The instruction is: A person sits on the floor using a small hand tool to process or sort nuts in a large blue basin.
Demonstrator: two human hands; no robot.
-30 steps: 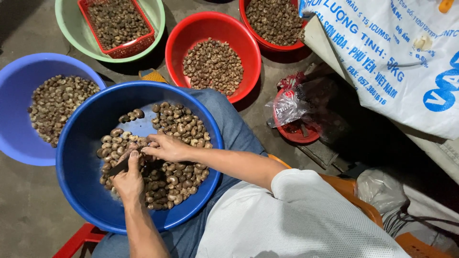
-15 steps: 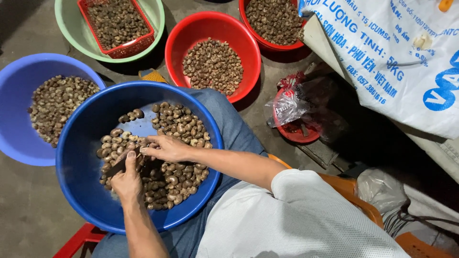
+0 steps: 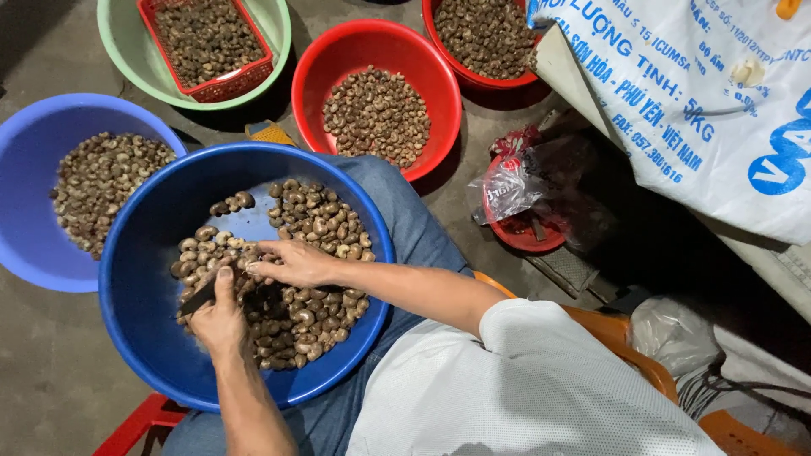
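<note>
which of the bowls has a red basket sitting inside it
The pale green bowl at the top left: a red mesh basket of nuts sits in it. The blue and red bowls hold loose nuts only.

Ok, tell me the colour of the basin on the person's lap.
Blue; the basin shows best in the head view.

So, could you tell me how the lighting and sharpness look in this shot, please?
Head view: even overhead light, the nuts and both hands sharp; soft sheen on the blue basin; dark shadow beside the white sack; no motion blur visible.
</note>
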